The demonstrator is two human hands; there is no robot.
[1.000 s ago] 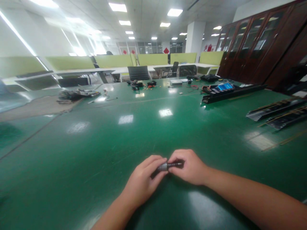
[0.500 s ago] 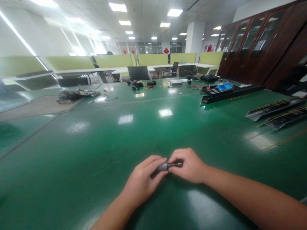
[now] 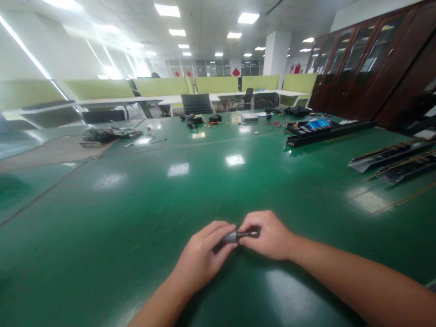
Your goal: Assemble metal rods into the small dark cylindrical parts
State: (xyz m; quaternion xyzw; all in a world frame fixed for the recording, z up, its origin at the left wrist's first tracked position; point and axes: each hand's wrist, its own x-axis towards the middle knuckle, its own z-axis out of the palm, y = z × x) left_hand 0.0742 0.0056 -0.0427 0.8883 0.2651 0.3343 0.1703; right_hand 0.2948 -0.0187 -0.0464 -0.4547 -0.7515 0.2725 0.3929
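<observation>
A small grey metal cylinder point(image 3: 230, 237) with a thin dark shaft point(image 3: 248, 234) lies sideways between my hands, low over the green tabletop point(image 3: 146, 195). My left hand point(image 3: 203, 252) is closed around the cylinder, thumb below and fingers above. From the other side, my right hand point(image 3: 267, 235) pinches close to where the shaft leaves the cylinder. The shaft's bright tip points into the right palm. The cylinder's left end is hidden in my left hand, and its exact kind cannot be made out.
Black metal channels point(image 3: 384, 159) lie at the right, beside thin rods. Farther back sits a long black tray point(image 3: 327, 134) holding a blue item. A pile of parts point(image 3: 109, 135) is at the left; black devices point(image 3: 194, 120) and a white box point(image 3: 250, 117) stand at the far edge.
</observation>
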